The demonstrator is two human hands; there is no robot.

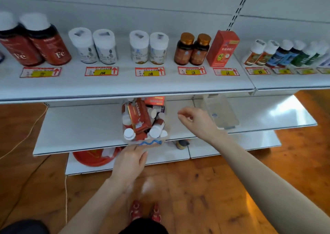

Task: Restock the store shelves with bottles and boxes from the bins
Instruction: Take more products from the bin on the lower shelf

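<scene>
Left hand [129, 159]: fingers straight, resting on bin [151, 143] rim just ahead. Right hand [194, 122]: loosely curled, empty. I'd steady the bin, then reach left for the topmost red box [141, 115].

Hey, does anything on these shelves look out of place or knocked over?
Yes. A small dark bottle lies on its side on the bottom shelf, below and right of the full bin, while the stocked bottles up top stand upright. The empty clear bin on the middle shelf also sits askew.
</scene>
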